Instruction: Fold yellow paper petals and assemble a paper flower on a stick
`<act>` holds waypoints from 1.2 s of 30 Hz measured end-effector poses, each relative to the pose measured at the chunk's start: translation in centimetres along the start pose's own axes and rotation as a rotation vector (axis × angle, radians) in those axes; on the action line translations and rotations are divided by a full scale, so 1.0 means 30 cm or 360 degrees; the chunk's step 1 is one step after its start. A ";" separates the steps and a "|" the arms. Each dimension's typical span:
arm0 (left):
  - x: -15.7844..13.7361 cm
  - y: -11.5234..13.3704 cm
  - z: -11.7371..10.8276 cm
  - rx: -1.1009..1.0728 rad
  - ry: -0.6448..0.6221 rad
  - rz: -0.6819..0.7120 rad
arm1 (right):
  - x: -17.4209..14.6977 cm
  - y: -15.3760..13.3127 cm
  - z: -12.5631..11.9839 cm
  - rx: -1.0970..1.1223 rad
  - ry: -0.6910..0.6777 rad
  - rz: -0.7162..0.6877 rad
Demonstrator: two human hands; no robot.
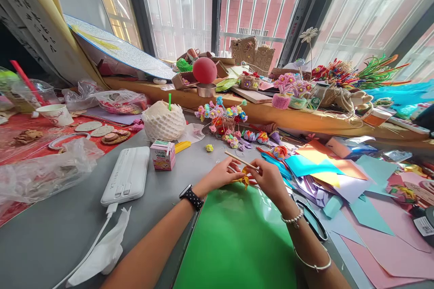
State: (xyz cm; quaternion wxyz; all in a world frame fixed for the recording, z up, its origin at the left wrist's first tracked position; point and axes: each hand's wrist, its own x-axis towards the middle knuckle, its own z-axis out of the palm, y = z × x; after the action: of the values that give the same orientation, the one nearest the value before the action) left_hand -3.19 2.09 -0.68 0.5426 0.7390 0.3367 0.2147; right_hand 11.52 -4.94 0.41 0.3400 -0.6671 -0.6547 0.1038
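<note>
Glossy green mat (237, 239) nearest, above whose far edge our left hand (222, 172) pinches yellow folded paper (245, 180) and our right hand (270, 183) a slender stick (236, 158) that, pressed hard, could tear it.

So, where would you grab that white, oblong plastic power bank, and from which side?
The power bank lies flat and is longer than wide, so I'd probably pinch its two long edges near the middle, coming from above. Avoid the near end, where the white cable plugs in, and the far right corner, close to the small pink cardboard drink carton.
</note>
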 end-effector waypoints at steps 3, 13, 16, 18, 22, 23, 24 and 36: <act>-0.004 0.011 -0.005 -0.0077 -0.0171 0.0006 | 0.000 0.002 -0.001 0.0020 0.0078 -0.0012; -0.012 0.019 -0.012 -0.0391 -0.0258 -0.0084 | 0.005 0.004 -0.015 0.0127 0.0065 -0.0011; -0.012 0.017 -0.016 -0.0405 -0.0265 -0.0106 | 0.007 0.012 -0.031 0.0115 -0.0035 -0.0059; -0.012 0.015 -0.018 -0.0412 -0.0275 -0.0124 | 0.008 0.018 -0.040 0.0133 -0.0092 -0.0068; -0.013 0.011 -0.017 -0.0444 -0.0297 -0.0143 | 0.010 0.023 -0.046 0.0113 -0.0124 -0.0049; -0.013 0.011 -0.016 -0.0454 -0.0294 -0.0146 | 0.011 0.022 -0.045 0.0093 -0.0117 -0.0044; -0.013 0.013 -0.015 -0.0459 -0.0287 -0.0154 | 0.011 0.020 -0.042 0.0070 -0.0102 -0.0043; -0.010 0.014 -0.010 -0.0382 -0.0202 -0.0149 | 0.004 -0.004 -0.022 -0.0043 -0.0053 -0.0141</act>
State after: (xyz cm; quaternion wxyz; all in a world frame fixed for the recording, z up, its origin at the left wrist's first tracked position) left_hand -3.48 1.97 -0.17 0.6568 0.6642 0.3077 0.1809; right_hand 11.83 -5.05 1.00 0.3244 -0.6401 -0.6905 0.0908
